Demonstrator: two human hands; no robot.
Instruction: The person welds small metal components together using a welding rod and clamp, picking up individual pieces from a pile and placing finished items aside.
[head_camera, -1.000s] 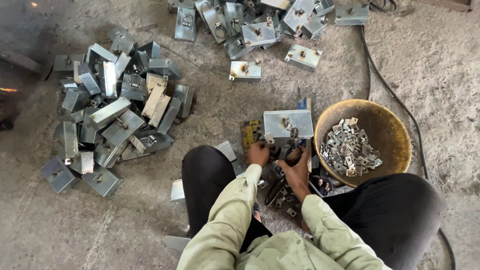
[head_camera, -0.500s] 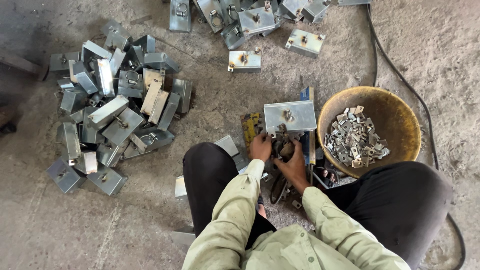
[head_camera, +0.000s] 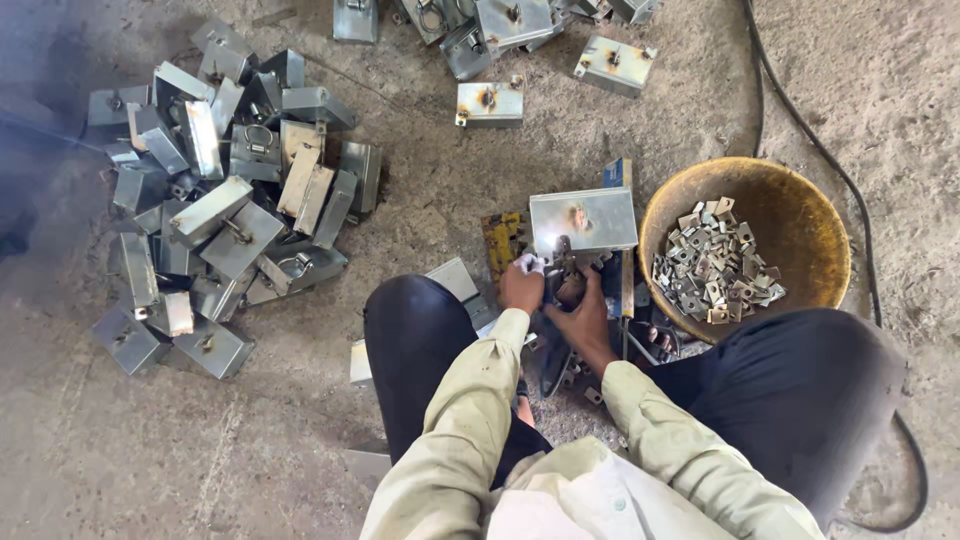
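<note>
Both your hands meet at the near edge of the grey metal box (head_camera: 583, 221) on the floor: left hand (head_camera: 522, 288) pinching a white scrap, right hand (head_camera: 583, 318) curled around a dark tool beside the yellow bowl (head_camera: 800, 215) of brackets.

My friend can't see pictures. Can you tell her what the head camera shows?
A person sitting on a concrete floor holds both hands, left hand and right hand, at a small dark part against a metal box. A yellow bowl of little metal pieces sits to the right, and a pile of metal boxes lies to the left.
</note>
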